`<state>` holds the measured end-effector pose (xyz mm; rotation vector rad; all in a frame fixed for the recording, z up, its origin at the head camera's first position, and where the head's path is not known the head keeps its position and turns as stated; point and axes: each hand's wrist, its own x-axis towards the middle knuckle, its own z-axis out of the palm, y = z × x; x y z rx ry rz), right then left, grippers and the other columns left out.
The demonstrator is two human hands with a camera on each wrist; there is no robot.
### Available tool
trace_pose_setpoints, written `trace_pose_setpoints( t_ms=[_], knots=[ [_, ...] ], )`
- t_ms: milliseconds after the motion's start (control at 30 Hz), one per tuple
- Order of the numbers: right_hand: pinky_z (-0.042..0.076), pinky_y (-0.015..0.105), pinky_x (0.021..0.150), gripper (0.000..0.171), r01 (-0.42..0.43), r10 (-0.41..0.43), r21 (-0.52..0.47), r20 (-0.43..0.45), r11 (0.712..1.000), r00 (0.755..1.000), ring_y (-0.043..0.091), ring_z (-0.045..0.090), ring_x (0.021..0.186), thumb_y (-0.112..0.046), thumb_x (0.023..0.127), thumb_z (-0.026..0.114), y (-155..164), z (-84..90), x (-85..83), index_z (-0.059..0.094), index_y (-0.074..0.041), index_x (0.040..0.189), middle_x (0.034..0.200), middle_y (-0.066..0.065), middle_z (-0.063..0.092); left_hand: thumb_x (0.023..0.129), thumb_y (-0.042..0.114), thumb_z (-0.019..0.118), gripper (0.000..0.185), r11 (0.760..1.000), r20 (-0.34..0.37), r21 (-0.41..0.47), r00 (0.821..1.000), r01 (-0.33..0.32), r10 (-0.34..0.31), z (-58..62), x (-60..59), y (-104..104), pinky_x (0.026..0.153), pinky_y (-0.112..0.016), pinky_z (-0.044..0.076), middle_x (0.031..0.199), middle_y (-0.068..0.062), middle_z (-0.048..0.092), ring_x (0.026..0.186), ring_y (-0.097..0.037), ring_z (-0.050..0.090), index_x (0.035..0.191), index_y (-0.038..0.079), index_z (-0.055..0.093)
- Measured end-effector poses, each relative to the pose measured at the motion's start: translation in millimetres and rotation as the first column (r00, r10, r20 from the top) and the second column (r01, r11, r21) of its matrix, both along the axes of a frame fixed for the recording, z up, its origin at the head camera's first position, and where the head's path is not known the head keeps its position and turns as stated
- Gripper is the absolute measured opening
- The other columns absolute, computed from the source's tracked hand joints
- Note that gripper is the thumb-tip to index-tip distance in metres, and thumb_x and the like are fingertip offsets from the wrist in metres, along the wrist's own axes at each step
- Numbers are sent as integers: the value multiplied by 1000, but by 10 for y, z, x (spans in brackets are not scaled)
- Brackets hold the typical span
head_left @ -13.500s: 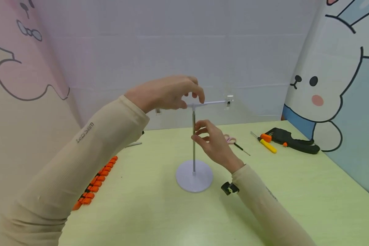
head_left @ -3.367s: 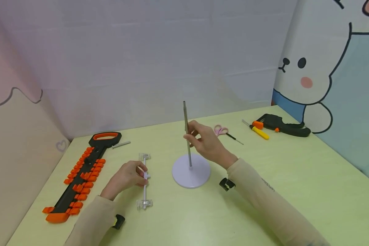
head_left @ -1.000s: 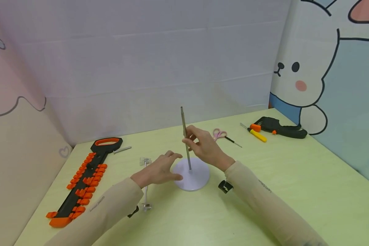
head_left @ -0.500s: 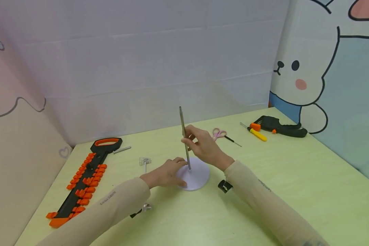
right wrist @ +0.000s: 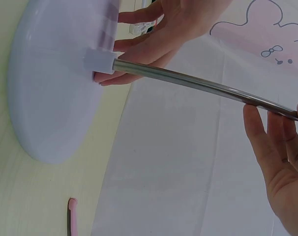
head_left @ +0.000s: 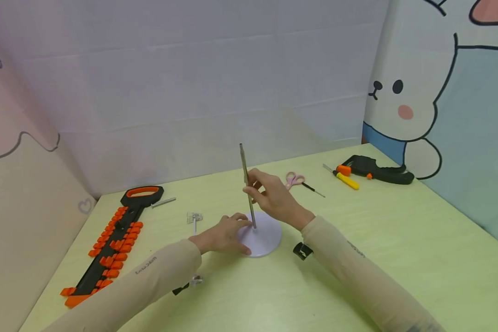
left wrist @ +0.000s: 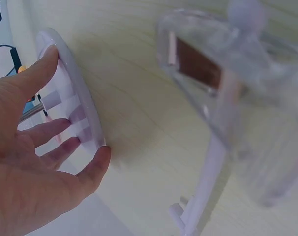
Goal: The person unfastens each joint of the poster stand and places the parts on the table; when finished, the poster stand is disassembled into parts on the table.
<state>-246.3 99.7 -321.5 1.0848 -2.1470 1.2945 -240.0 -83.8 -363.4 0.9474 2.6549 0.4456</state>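
A round white base [head_left: 269,236] stands on the table with a thin metal pole [head_left: 243,159] rising from its central socket, leaning a little left. My right hand [head_left: 275,196] pinches the pole about midway up, between thumb and fingers. Low at the base's left side, my left hand [head_left: 224,234] holds the disc, with spread fingertips [left wrist: 104,152] on its rim and others on its top face. A white crossbar [left wrist: 210,169] with a clear clip [head_left: 194,217] at each end lies on the table, partly hidden under my left forearm.
At left lies a black rack with orange clips [head_left: 112,249], a short metal rod [head_left: 163,202] beside its handle. Behind my right hand are pink scissors [head_left: 293,179] and a thin black screwdriver [head_left: 313,189]. Farther right lie a yellow-handled screwdriver [head_left: 348,180] and a black pistol-shaped tool [head_left: 377,169].
The crossbar came off the pole's top and was laid on the table by my left hand, which let go and moved right onto the base. The pole leans slightly more left.
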Motion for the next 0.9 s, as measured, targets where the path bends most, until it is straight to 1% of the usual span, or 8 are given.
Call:
trace_pose_setpoints(
  t_ms=[167, 367, 467, 633, 767, 900],
  knots=[
    [55, 30, 57, 8, 4, -4, 0, 2, 1000, 1000, 20, 64, 70, -1, 93, 58, -2, -4, -1, 52, 0, 97, 81, 11, 58, 72, 31, 83, 67, 999, -13, 32, 1000, -17, 18, -23, -23, -6, 90, -46, 41, 136, -15, 43, 111, -39, 44, 129, 6, 57],
    [55, 28, 57, 8, -1, 1, -3, -1, 1000, 1000, 21, 64, 70, -1, 93, 59, -5, -6, -6, 52, -1, 97, 81, 8, 58, 66, 31, 88, 72, 997, -19, 54, 998, -61, 62, -34, -51, 0, 90, -46, 42, 135, -21, 44, 113, -43, 45, 126, 2, 60],
    [55, 27, 57, 8, 6, -6, -1, -10, 1000, 1000, 19, 64, 70, -1, 93, 59, -2, -4, -5, 52, 0, 97, 81, 8, 57, 65, 31, 88, 72, 996, -21, 47, 997, -75, 76, -41, -58, 6, 90, -46, 43, 135, -21, 44, 113, -43, 45, 125, 3, 60],
    [55, 26, 58, 8, 12, -12, 7, -3, 1000, 1000, 18, 63, 71, -2, 93, 59, 13, 4, 3, 52, -2, 97, 82, 9, 58, 64, 32, 89, 72, 995, -32, 51, 995, -89, 91, -54, -57, 8, 91, -45, 43, 134, -19, 45, 113, -42, 45, 125, 4, 62],
    [55, 26, 58, 8, 9, -9, 10, 8, 1000, 1000, 20, 64, 71, -3, 93, 58, 14, 6, 9, 52, -3, 97, 82, 10, 58, 64, 32, 89, 71, 995, -24, 52, 996, -88, 89, -55, -60, 9, 90, -43, 44, 128, -16, 49, 110, -38, 47, 124, 5, 63],
    [55, 27, 59, 8, 12, -12, 15, 15, 1000, 1000, 20, 63, 72, -2, 93, 58, 10, 6, 15, 51, -3, 97, 83, 11, 58, 65, 31, 89, 70, 996, -7, 36, 997, -81, 81, -27, -67, 22, 88, -40, 46, 121, -13, 51, 107, -33, 49, 124, 5, 62]
  ],
)
